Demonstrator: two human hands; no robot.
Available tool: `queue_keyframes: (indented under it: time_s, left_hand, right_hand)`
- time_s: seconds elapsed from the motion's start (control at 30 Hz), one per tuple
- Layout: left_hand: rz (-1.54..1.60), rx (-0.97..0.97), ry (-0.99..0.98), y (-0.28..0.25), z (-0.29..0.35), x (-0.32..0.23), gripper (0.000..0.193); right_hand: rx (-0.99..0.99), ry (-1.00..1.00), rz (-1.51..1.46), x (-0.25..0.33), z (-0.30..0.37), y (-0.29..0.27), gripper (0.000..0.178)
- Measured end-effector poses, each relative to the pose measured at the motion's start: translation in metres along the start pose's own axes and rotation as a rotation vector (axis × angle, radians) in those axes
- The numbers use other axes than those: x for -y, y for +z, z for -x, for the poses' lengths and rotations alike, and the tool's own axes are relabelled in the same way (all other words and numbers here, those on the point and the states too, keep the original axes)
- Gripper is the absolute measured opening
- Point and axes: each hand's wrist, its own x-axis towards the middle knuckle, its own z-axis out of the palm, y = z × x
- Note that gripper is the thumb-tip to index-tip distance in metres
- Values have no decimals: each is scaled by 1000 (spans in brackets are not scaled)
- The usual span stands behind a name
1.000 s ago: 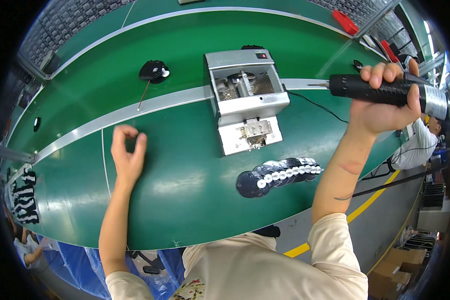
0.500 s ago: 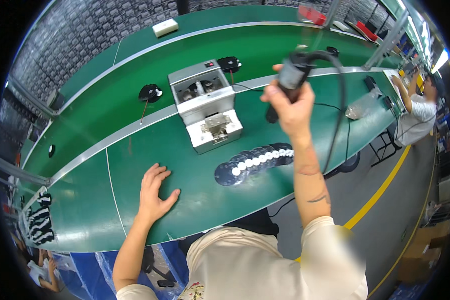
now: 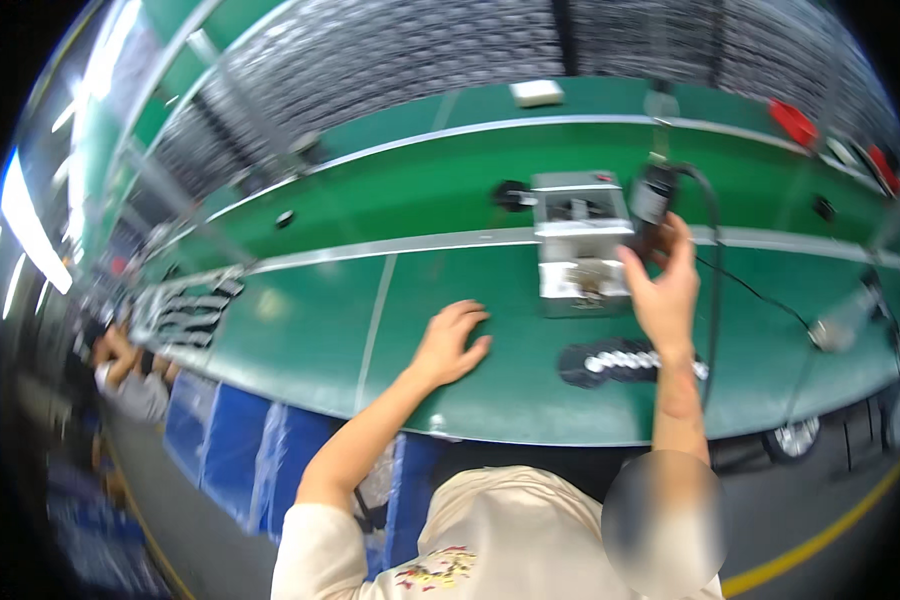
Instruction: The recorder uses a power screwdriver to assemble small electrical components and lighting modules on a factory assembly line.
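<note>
A black electric screwdriver (image 3: pixel 654 200) hangs upright at the right, just beyond the silver machine (image 3: pixel 585 245). My right hand (image 3: pixel 667 290) is up at its lower end, thumb and fingers spread apart on either side of the dark grip. The picture is slightly blurred, so any light touch there is hard to make out. My left hand (image 3: pixel 448 345) rests on the green bench (image 3: pixel 500 400), fingers loosely spread and holding nothing. Below the machine lies an overlapping row of black discs with white centres (image 3: pixel 610 362), partly behind my right forearm.
A black round part (image 3: pixel 513 195) sits left of the machine. Black-and-white strips (image 3: pixel 195 315) lie at the bench's left end. A clear plastic bag (image 3: pixel 842 325) and cables are at the right. Blue bins (image 3: pixel 235 450) stand under the front edge. Another person (image 3: pixel 130 380) is at far left.
My view has swung left. My right hand has raised the screwdriver from a tilt to upright, and its fingers have loosened from around it. The left hand stays on the bench.
</note>
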Motion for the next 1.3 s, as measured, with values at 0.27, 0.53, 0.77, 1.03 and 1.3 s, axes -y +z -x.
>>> queue_keyframes:
  time_s: [0.27,0.53,0.77,1.03,1.3]
  left_hand:
    - [-20,-173,-228,1,-7,39,26]
    - [146,-240,-288,3,-23,74,20]
    - [179,-314,-314,-7,-40,129,19]
    - [-200,-589,-573,-125,85,296,15]
    - [-219,-912,-1049,-247,209,388,25]
  right_hand:
    - [-75,-233,278,21,46,29,94]
    - [31,-612,254,4,79,42,81]
    - [928,-500,71,31,132,127,24]
    - [1051,-202,123,51,156,208,30]
    - [1227,-287,-47,60,159,422,49]
